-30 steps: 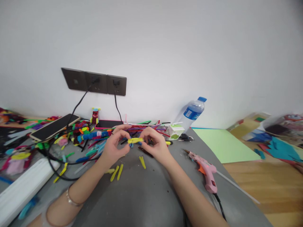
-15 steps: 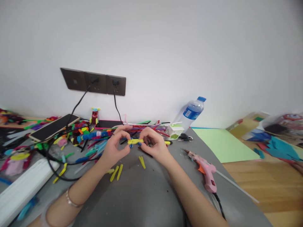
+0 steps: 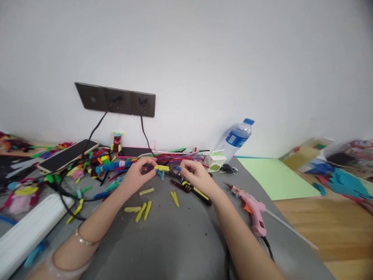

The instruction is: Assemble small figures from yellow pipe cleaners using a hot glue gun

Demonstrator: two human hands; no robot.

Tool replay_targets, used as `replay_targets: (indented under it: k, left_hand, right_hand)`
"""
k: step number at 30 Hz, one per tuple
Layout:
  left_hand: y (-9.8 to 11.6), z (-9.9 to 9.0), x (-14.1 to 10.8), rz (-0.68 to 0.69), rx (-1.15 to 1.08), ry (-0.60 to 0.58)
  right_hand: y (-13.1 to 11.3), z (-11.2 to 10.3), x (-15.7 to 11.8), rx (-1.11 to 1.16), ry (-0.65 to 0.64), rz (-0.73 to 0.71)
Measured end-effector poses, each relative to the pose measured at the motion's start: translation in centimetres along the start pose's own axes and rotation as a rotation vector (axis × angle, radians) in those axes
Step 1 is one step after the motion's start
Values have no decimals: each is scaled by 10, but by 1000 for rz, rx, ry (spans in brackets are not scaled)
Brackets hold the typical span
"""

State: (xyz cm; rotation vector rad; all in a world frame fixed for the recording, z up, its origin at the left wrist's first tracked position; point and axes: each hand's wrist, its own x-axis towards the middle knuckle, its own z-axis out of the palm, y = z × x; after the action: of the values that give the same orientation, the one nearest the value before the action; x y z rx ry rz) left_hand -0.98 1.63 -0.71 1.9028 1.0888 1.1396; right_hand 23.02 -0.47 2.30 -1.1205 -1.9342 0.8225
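Between the fingertips of my left hand (image 3: 141, 173) is a short yellow fuzzy piece (image 3: 162, 168), pointing right. My right hand (image 3: 194, 175) is a little to the right of it, fingers curled together; whether they pinch anything is too small to make out. Black-and-yellow pliers (image 3: 196, 192) lie on the table, partly behind my right hand. Several loose yellow pieces (image 3: 147, 210) rest on the grey table (image 3: 163, 249) below my hands, with a yellow V-shaped pair (image 3: 175, 198) to their right. A small blue piece (image 3: 161, 175) shows just under the held one.
A pink glue gun (image 3: 253, 210) lies at the right, near green paper (image 3: 276, 177). Behind stand a bottle (image 3: 238, 136) and a small carton (image 3: 215, 161). Left are a phone (image 3: 68, 155), cables, a white case (image 3: 32, 229) and colourful fuzzy figures.
My right hand has come off the yellow piece and moved slightly right. My hands are now farther apart, and the pliers and another yellow piece on the table show.
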Motion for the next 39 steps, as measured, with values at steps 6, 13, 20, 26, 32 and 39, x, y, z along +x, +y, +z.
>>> replay_targets:
  k: [6,13,20,26,32,39]
  left_hand:
    - [-5,-13,4,74,156,-187]
    - [0,-16,1,4,257,-315]
    - [-3,-10,-3,6,359,-335]
    - [2,-12,-2,-3,274,-274]
    - [23,2,-5,-81,-4,-232]
    - [30,17,-12,-59,-121,-163]
  right_hand:
    - [-3,3,-6,-358,-179,11]
    - [-23,18,-17,-550,-330,165]
    - [-18,24,-21,-513,-381,151]
    - [-15,10,-12,-111,-320,169]
    - [-15,7,-6,343,-127,258]
    - [-12,17,-1,546,-57,264]
